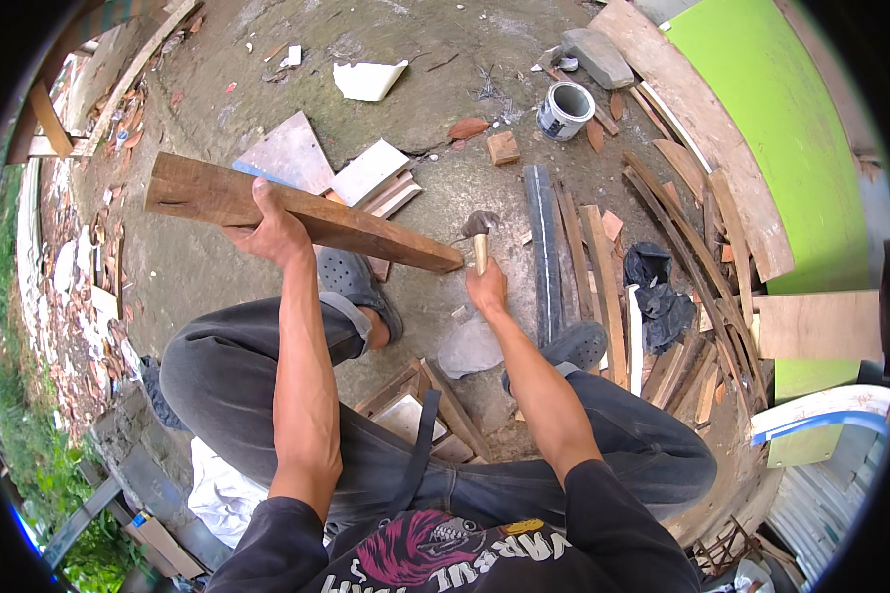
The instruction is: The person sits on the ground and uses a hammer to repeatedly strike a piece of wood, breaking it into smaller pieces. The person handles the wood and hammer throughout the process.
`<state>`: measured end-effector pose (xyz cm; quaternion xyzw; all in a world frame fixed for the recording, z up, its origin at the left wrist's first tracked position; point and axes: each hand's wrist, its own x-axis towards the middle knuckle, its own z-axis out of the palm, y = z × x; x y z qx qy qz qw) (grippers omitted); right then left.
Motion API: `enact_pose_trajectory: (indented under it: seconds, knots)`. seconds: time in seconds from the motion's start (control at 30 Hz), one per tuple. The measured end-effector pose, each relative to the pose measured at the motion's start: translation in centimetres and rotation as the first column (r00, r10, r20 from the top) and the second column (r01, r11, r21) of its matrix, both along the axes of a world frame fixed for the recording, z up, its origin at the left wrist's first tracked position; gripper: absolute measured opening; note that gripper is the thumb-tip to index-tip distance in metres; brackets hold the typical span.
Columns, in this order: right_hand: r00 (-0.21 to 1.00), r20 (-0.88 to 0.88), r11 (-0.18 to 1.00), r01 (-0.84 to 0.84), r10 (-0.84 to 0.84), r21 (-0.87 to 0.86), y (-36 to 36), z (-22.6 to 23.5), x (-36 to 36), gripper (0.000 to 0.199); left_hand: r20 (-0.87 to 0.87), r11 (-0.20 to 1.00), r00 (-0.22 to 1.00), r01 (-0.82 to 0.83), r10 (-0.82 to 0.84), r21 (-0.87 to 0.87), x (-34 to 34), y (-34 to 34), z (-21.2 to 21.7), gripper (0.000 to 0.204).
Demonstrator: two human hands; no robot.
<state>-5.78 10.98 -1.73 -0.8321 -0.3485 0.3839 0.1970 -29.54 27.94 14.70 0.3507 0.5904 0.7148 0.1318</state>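
My left hand is closed round a thick brown wooden beam, thumb over its top face. The beam slants down from the upper left, and its narrower-looking end comes close to the hammer. In my right hand is a hammer with a pale wooden handle, gripped low. Its dark head is up near the ground, just right of the beam's end; whether it touches the ground I cannot tell. Under the beam, pale board pieces lie beside a flat grey-white panel.
To the right lie a dark grey bar, several wooden strips and a black plastic bag. Farther off stand an open paint can, a small wood block and a grey stone. A wooden frame sits between my legs.
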Motion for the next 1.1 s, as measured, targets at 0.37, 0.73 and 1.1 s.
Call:
enact_pose_trajectory:
  seconds: [0.37,0.73,1.1]
  knots:
    - [0.985,-0.071,0.9,0.174,-0.159,0.399,0.1,1.2,-0.3,0.027,-0.004,0.981,0.985,-0.17,0.17,-0.092,-1.8,-0.4,-0.3,0.069]
    - [0.983,-0.136,0.952,0.156,-0.123,0.264,0.5,3.6,1.7,0.028,-0.016,0.98,0.985,-0.17,0.169,-0.104,-4.6,-1.5,-1.6,0.07]
    - [0.976,-0.184,0.987,0.137,-0.12,0.082,0.7,2.0,1.1,0.031,0.071,0.992,0.991,-0.112,0.117,-0.06,-6.2,-1.6,-2.5,0.063]
